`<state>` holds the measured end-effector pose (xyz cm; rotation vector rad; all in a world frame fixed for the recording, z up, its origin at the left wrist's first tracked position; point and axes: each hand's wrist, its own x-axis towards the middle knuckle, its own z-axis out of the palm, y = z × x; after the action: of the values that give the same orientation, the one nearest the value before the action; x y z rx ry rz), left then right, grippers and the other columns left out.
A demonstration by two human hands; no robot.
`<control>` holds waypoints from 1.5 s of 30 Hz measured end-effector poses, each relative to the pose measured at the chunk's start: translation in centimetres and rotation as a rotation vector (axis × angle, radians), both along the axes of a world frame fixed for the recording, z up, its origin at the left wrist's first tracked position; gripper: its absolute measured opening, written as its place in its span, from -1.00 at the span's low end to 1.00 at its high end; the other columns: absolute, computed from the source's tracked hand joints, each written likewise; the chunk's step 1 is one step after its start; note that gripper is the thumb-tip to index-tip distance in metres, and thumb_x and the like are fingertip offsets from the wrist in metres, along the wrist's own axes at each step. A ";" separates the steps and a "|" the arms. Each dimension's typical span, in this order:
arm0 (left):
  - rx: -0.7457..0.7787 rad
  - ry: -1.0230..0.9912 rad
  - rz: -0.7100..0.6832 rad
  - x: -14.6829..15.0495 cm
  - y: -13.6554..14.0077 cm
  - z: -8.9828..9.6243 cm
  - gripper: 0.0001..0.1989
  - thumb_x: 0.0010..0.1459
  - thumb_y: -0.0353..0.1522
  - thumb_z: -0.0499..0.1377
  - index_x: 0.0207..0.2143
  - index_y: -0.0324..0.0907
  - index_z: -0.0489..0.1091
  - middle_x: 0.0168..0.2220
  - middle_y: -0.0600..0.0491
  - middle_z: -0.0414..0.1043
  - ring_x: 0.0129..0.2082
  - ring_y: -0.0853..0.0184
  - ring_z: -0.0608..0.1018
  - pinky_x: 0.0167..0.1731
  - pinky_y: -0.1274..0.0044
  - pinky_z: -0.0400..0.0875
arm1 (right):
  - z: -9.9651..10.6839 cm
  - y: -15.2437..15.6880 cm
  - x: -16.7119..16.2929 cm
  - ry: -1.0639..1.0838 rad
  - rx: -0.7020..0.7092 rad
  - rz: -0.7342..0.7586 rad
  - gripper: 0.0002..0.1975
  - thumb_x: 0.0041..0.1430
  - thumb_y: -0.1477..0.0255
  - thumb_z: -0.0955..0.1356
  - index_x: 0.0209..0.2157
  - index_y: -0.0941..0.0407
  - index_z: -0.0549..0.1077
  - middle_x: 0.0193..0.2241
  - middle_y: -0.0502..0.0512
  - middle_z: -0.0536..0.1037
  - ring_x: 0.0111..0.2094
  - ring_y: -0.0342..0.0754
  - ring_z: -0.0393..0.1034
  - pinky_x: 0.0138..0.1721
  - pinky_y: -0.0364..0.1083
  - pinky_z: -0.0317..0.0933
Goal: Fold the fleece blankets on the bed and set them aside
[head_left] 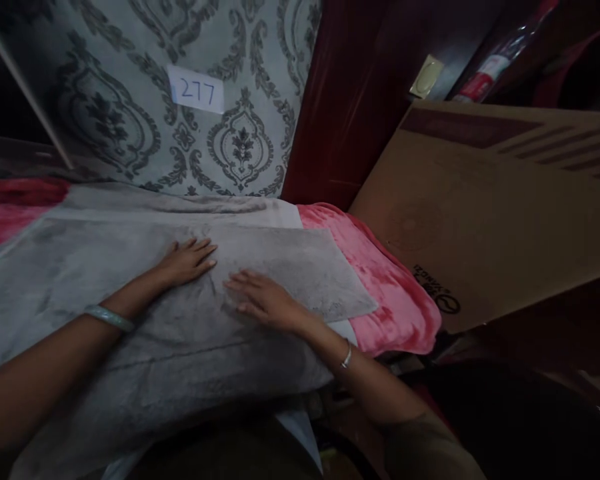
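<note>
- Cloth (145, 373), grey and soft-looking, lies spread from the left edge to right of the middle, with a folded-looking layer on top whose corner points right
- Left hand (187, 262) rests palm down on this cloth, open and holding nothing, its fingers fanned a little and pointing right and slightly far
- The left forearm reaches in from the near left corner, slanting far and right, with a pale green bangle (109, 318) above the wrist
- Right hand (266, 300), a little nearer than the left and just beside it, is open and palm down, fingers loosely together and pointing left; it is blurred, so I cannot tell how much of the palm touches the grey cloth
- The right forearm comes from the near right, with a silvery bracelet (347, 354) at the wrist and a dark sleeve (425, 447) by the elbow
- Pink cloth (400, 313) shows beyond the grey corner, with a cardboard sheet or box (500, 220) farther right
</note>
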<state>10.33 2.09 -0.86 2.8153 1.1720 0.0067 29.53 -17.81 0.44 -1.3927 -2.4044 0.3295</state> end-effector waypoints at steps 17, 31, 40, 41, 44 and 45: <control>0.003 -0.032 -0.153 5.7 -0.2 -2.0 -0.37 0.34 -0.10 -0.24 0.39 -0.02 0.03 0.46 0.01 -0.13 0.44 0.02 -0.08 0.31 -0.03 -0.19 | -2.1 -7.4 0.7 -0.061 -0.140 0.100 -0.39 0.41 0.13 0.22 0.39 0.01 0.05 0.42 0.00 0.03 0.44 -0.06 -0.29 0.42 0.11 -0.33; 0.041 0.017 -0.140 6.2 0.1 -1.8 -0.36 0.33 -0.11 -0.29 0.40 -0.04 0.00 0.46 0.02 -0.14 0.44 0.00 -0.05 0.30 -0.03 -0.16 | -4.8 -5.8 6.9 -0.227 -0.094 -0.607 -0.35 0.41 0.09 0.17 0.42 -0.07 -0.06 0.45 0.11 -0.17 0.45 0.18 -0.37 0.35 0.40 -0.30; 0.056 0.013 -0.131 6.4 0.7 -2.2 -0.34 0.31 -0.10 -0.33 0.41 0.00 -0.01 0.46 0.09 -0.16 0.44 0.04 -0.06 0.33 0.01 -0.19 | -2.9 -10.5 6.1 -0.030 -0.114 -0.489 -0.43 0.44 0.12 0.13 0.37 0.03 0.14 0.39 0.11 0.11 0.43 -0.03 -0.16 0.39 0.15 -0.18; 0.061 0.010 -0.130 6.4 0.7 -2.2 -0.34 0.31 -0.10 -0.33 0.40 0.00 0.00 0.46 0.10 -0.16 0.44 0.05 -0.06 0.33 0.01 -0.20 | -2.3 -9.7 6.7 -0.016 -0.070 -0.532 -0.44 0.45 0.14 0.12 0.36 0.05 0.15 0.39 0.12 0.11 0.43 -0.03 -0.16 0.39 0.13 -0.18; 0.071 0.011 -0.122 6.4 0.6 -2.2 -0.33 0.31 -0.10 -0.34 0.40 -0.01 0.00 0.45 0.10 -0.14 0.44 0.06 -0.05 0.33 0.02 -0.19 | -1.3 -6.1 9.5 -0.030 0.051 -0.764 -0.37 0.44 0.16 0.14 0.41 0.14 0.02 0.43 0.21 -0.04 0.45 0.03 -0.28 0.39 0.15 -0.23; 0.073 0.012 -0.121 6.4 0.6 -2.2 -0.33 0.31 -0.11 -0.34 0.40 -0.01 0.00 0.45 0.10 -0.13 0.44 0.06 -0.04 0.33 0.02 -0.17 | -1.4 -4.9 10.6 -0.043 0.055 -0.848 -0.35 0.44 0.17 0.14 0.42 0.16 -0.02 0.44 0.24 -0.10 0.45 0.06 -0.30 0.39 0.17 -0.23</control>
<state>16.75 2.69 -3.02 2.9490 1.0222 0.0245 40.12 -22.69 -0.91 -2.2182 -1.6116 0.0072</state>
